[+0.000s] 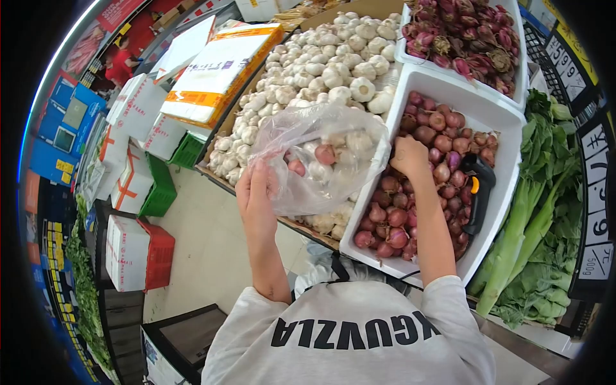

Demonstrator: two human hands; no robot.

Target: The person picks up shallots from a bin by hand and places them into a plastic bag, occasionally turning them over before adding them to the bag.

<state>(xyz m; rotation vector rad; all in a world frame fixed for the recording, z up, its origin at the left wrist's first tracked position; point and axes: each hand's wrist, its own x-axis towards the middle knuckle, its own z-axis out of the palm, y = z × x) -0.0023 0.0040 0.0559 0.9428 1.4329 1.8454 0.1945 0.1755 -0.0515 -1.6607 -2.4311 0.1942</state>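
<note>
We hold a thin clear plastic bag over the produce display, just where the garlic heap meets the white tray of small red onions. The bag already carries several garlic heads and at least two reddish bulbs. Our left hand has its grip clamped on the bag's lower edge, fingers bunching the film. Our right hand rests at the bag's mouth, down among the onions; its fingers are curled under, and we cannot tell whether they are closed on a bulb or on the film.

A black handheld scanner with an orange button lies in the same tray, just beside the right wrist. Beyond it sit leafy greens, and a second tray of shallots stands further back.

The risk, as we judge it: the film is flimsy and held by one edge, so added weight could pull it from the left hand and spill the bulbs. The right forearm could also nudge the scanner.
</note>
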